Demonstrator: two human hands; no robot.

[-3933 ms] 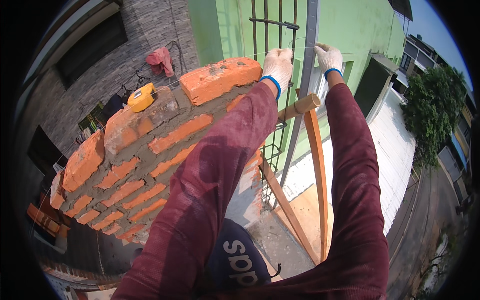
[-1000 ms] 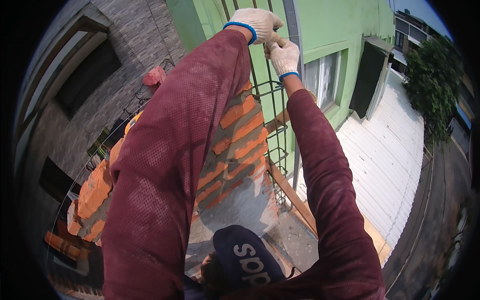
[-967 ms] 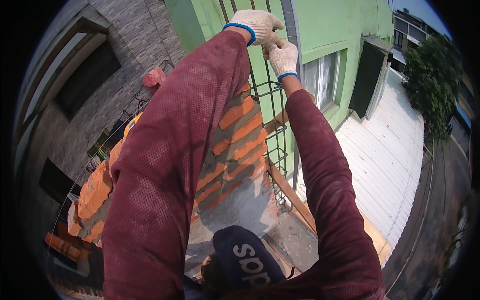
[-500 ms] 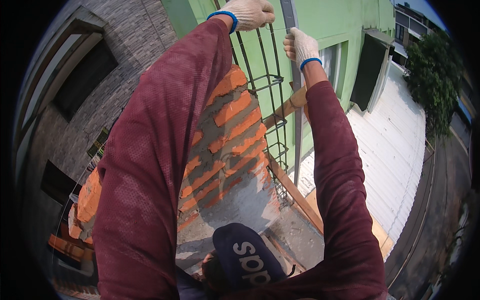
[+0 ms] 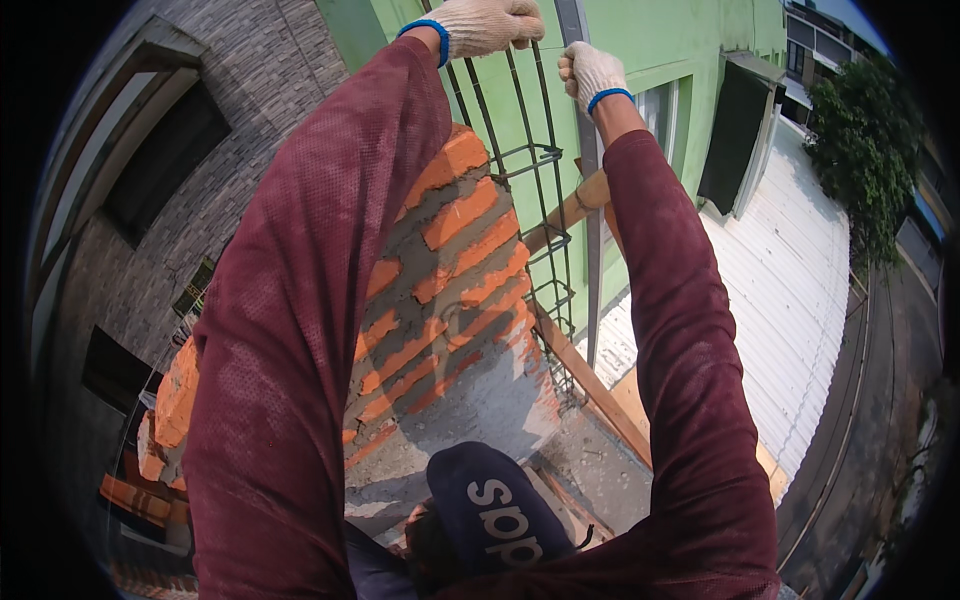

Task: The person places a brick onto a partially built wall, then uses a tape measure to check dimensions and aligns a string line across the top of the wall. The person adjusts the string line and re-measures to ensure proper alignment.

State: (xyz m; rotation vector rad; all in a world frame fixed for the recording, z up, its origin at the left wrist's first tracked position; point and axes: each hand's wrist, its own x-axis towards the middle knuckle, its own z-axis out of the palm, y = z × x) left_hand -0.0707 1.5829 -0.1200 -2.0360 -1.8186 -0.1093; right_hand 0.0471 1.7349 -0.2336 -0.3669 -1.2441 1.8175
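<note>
My left hand (image 5: 490,27), in a cream knitted glove with a blue cuff, is raised at the top edge beside the upright steel bars of a rebar cage (image 5: 548,155). Its fingers are curled down; what they hold is hidden. To the right, my right hand (image 5: 592,76), gloved alike, is closed in a fist in front of a grey upright post (image 5: 590,150). Whatever it grips is too small to make out. Below the hands stands a stepped wall of orange bricks (image 5: 470,215) with grey mortar between the courses.
A wooden plank (image 5: 600,385) slants beside the wall's base. A dark cap (image 5: 495,505) shows low between my arms. Behind the cage rises a green house wall (image 5: 650,35); a white corrugated roof (image 5: 770,300) lies lower right. More bricks (image 5: 175,395) are stacked at left.
Both hands have shifted slightly left, the right one also a little up. The thin pale line seen between them earlier no longer shows clearly.
</note>
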